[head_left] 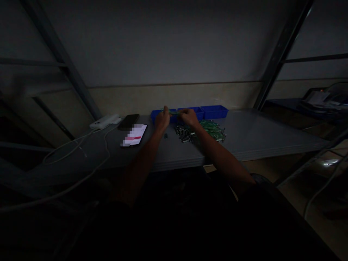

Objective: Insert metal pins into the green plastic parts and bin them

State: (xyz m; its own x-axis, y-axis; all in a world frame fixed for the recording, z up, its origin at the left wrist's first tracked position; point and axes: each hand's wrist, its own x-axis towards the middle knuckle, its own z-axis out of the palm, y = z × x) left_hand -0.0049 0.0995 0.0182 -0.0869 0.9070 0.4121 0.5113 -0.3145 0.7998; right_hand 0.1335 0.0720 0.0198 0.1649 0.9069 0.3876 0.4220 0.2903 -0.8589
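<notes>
Both hands are raised just in front of a row of blue bins, with a thin green piece (174, 112) stretched between them. My left hand (162, 119) is closed on its left end, the thumb pointing up. Fingers of my right hand (188, 116) pinch the other end. The piece's exact kind is too dark and small to tell. Below my right wrist lies a pile of similar green pieces with metal ends (212, 129), partly hidden by my right forearm. A small dark part (166, 136) lies alone on the table near my left forearm.
Blue bins (214, 111) line the table's back by the wall. On the left of the grey table (261, 134) are a lit phone (135, 135), a dark flat object (128, 121) and a white device (105, 121) with a cable. Metal posts rise at both sides.
</notes>
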